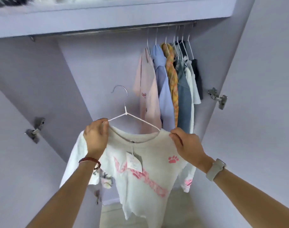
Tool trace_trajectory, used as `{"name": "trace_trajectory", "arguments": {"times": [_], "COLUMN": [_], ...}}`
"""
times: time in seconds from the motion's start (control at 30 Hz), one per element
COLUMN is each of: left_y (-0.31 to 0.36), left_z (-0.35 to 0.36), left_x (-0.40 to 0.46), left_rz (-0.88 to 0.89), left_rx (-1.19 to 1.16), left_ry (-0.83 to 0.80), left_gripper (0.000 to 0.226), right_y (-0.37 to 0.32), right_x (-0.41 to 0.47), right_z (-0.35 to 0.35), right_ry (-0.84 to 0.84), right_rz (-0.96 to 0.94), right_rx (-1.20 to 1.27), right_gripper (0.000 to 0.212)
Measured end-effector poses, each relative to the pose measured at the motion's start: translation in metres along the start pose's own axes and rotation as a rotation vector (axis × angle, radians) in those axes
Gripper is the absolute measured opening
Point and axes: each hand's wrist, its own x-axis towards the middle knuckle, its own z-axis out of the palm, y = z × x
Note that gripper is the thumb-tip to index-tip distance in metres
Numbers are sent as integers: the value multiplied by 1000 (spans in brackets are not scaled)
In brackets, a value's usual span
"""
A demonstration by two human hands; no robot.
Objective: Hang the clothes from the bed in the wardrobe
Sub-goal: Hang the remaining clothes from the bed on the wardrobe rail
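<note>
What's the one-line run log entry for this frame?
stage: shirt on hanger, not hung | left hand: grips white T-shirt shoulder | right hand: other shoulder | hanger: below rail

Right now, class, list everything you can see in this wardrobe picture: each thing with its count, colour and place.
T-shirt: one, white with pink print and a paper tag, held up in front of the wardrobe on a hanger
Hanger: one, white wire with a metal hook, in the T-shirt's neck, not yet on the rail
Rail: one, metal, under the shelf
Hung clothes: about seven on white hangers, pink, blue, orange check, denim, white, dark; right end of the rail
Shelf: one, lilac, above the rail
Hinges: two, metal, one on each door
Left hand: grips the T-shirt's left shoulder and hanger; red bracelet on wrist
Right hand: pinches the right shoulder; pale watch on wrist
</note>
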Motion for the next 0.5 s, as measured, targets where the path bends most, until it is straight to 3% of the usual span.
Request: {"name": "trace_trajectory", "arguments": {"times": [0.13, 0.27, 0.37, 0.5], "left_y": [19, 55, 90, 126], "left_z": [-2, -4, -6, -13], "left_x": [40, 84, 112, 149], "left_rz": [-27, 187, 372, 567], "left_rx": [2, 36, 95, 248], "left_ry": [111, 190, 263, 381], "left_gripper": [31, 39, 40, 51], "right_y": [-6, -11, -24, -36], "right_x": [57, 117, 164, 218], "right_z": [32, 62, 70, 75], "right_ry": [56, 31, 148, 257], "right_rz": [56, 176, 231, 312], "right_rx": [125, 313, 468, 566], "right_gripper": [33, 21, 39, 41]}}
